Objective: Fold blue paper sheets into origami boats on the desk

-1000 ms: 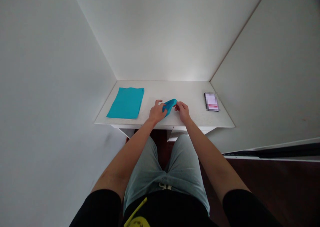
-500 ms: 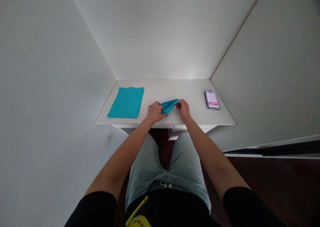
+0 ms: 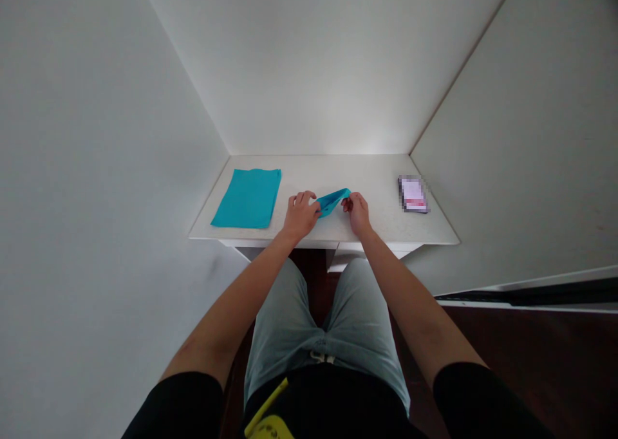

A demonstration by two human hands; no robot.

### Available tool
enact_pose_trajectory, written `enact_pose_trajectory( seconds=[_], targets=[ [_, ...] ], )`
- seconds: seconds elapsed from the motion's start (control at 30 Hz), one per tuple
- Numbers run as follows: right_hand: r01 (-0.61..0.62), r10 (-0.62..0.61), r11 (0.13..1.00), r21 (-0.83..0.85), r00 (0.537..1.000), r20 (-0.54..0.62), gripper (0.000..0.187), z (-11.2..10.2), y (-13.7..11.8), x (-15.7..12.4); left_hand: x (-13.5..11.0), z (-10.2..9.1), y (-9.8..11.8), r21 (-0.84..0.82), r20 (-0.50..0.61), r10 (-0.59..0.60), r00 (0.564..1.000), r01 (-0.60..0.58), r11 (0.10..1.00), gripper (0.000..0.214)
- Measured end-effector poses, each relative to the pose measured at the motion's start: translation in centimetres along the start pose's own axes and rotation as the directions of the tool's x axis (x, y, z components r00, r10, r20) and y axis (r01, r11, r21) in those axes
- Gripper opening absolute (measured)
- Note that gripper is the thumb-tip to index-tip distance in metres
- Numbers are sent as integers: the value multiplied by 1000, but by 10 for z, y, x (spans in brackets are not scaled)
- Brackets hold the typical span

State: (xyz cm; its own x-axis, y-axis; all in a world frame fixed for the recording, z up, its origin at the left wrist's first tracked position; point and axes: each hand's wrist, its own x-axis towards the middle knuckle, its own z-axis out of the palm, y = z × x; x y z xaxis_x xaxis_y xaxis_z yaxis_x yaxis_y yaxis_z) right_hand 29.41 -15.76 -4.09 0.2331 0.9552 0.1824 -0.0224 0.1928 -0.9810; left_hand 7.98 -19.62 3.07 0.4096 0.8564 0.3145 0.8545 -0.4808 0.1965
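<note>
Folded blue sheet [image 3: 331,203] — long axis slanting (gently) far-right.

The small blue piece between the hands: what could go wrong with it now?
The left hand and right hand are at opposite ends of the small blue piece, so pulling them apart might crease or tear it.

Its folds look loose, so letting go at one end could let them open.

The big blue sheet lies close beside the left hand, which might nudge it.
</note>
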Motion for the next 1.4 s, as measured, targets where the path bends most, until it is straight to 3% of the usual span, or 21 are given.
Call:
enact_pose_trajectory(
  seconds=[0.1,0.23,0.4,0.57,0.8,0.93,1.03,1.23,1.4],
  targets=[
    [15,-15,1000,-13,999,-29,54,-1,4,2,-3,-2,3,-2,-44,131,990,-131,991,13],
    [13,-5,996,88,996,-89,53,-1,7,3,-10,1,4,51,-1,228,974,-228,972,18],
    [-20,50,974,224,990,-129,53,1,6,1,-27,14,-1,62,60,392,918,-395,917,21],
    [-9,39,981,196,988,-149,53,0,6,-1,-44,25,-12,-9,63,475,878,-475,880,27],
    [-2,7,999,37,993,-122,49,0,8,0,-55,27,-16,-24,15,394,919,-394,919,26],
    [23,-30,990,-137,998,-49,43,1,9,-1,-58,17,-8,-77,32,350,936,-347,935,17],
    [51,-53,991,-126,999,-11,34,1,10,2,-55,5,1,-123,19,328,944,-323,938,24],
    [40,-34,998,-53,993,117,30,-1,13,4,-18,-12,13,-90,-61,64,996,-69,994,21],
    [55,-46,997,-51,985,164,28,0,13,2,13,-6,21,-20,79,32,996,-31,999,30]
  ],
)
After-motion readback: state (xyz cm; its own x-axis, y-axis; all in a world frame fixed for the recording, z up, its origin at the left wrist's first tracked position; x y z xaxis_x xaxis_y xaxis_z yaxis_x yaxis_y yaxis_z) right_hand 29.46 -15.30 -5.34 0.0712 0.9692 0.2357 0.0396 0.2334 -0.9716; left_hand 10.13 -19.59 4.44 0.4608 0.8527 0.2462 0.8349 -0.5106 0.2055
